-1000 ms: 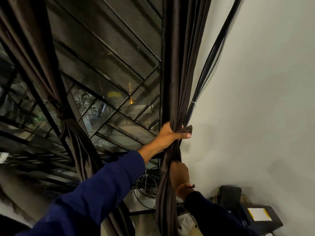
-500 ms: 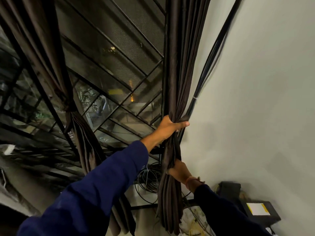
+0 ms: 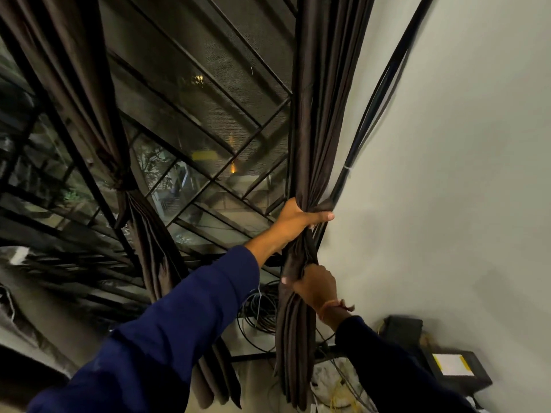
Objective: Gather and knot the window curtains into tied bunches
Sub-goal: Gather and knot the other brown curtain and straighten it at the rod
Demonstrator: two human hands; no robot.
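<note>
At the far left hangs a dark brown fabric curtain (image 3: 89,84), already pulled into a bunch with a knot (image 3: 120,181) at its middle, in front of the black metal window grille (image 3: 208,93). To the right, near the grey wall (image 3: 447,144), hangs the second dark brown curtain (image 3: 316,84), gathered into a narrow bundle but not knotted. The left hand (image 3: 295,219), coming out of a dark blue sleeve (image 3: 185,323), grips this bundle high, with the fingers curled round the folds and the thumb pressed across the front. Just below, the right hand (image 3: 316,286) holds the same bundle, its fingers closed round the cloth; an orange thread (image 3: 334,307) is on its wrist. Black cables (image 3: 378,93) run up the wall beside the curtain. Low, behind the bundle, lies a coil of black wire (image 3: 256,314). At the far right stands a black box with a yellow label (image 3: 453,365).
</note>
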